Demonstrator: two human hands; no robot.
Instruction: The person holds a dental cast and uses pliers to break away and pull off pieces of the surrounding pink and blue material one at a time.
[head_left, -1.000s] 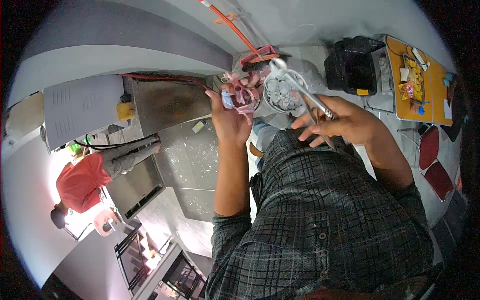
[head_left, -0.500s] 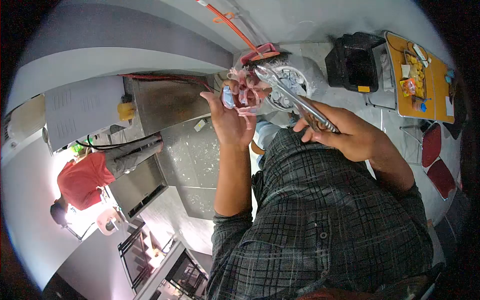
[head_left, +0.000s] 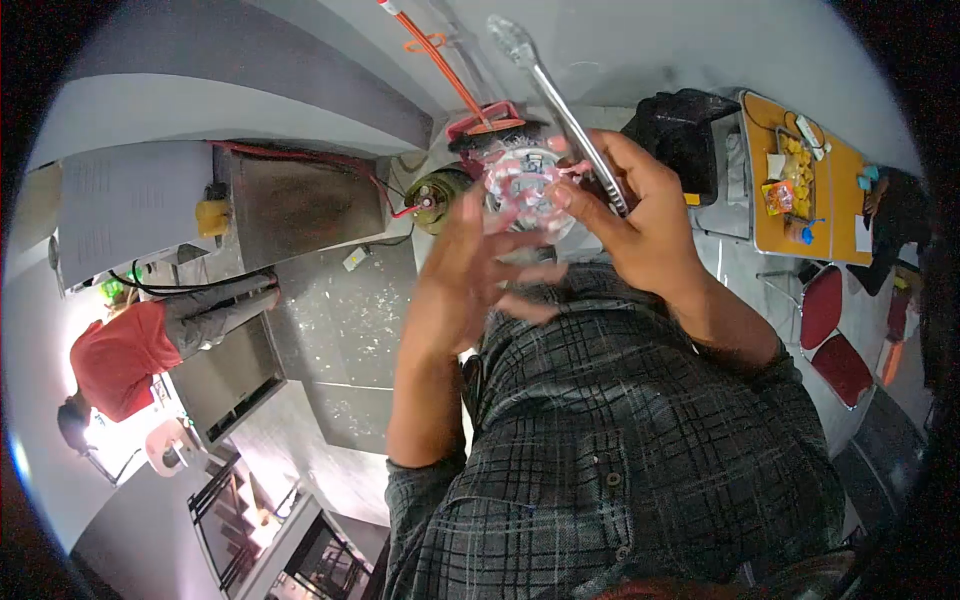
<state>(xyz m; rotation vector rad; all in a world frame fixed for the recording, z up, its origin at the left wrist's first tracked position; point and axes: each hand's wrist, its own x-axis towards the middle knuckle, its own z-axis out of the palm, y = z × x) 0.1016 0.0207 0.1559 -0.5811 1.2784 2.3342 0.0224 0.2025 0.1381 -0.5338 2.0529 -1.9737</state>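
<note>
My right hand (head_left: 650, 215) grips a pair of metal tongs (head_left: 568, 112), whose tips point up and away toward the wall. Near that hand's thumb hangs a crumpled, see-through pinkish plastic wrap (head_left: 530, 192), blurred; the thumb seems to pinch its edge. My left hand (head_left: 470, 270) is beside the wrap, smeared by motion, with its fingers spread apart. I cannot make out whether the left fingertips touch the plastic. Below both hands stands a round bin (head_left: 558, 228) with whitish scraps in it, mostly hidden.
A pink dustpan (head_left: 480, 122) and an orange-handled broom (head_left: 440, 65) lean at the wall. A green gas cylinder (head_left: 440, 200) stands left of the bin. At right are a black crate (head_left: 680, 140), a yellow table (head_left: 765, 225) and red chairs (head_left: 822, 300). Someone in red (head_left: 125, 360) works at left.
The crumpled plastic has passed from my left palm to beside my right thumb. My left hand has lowered and spread its fingers. The tongs have swung to point upward.
</note>
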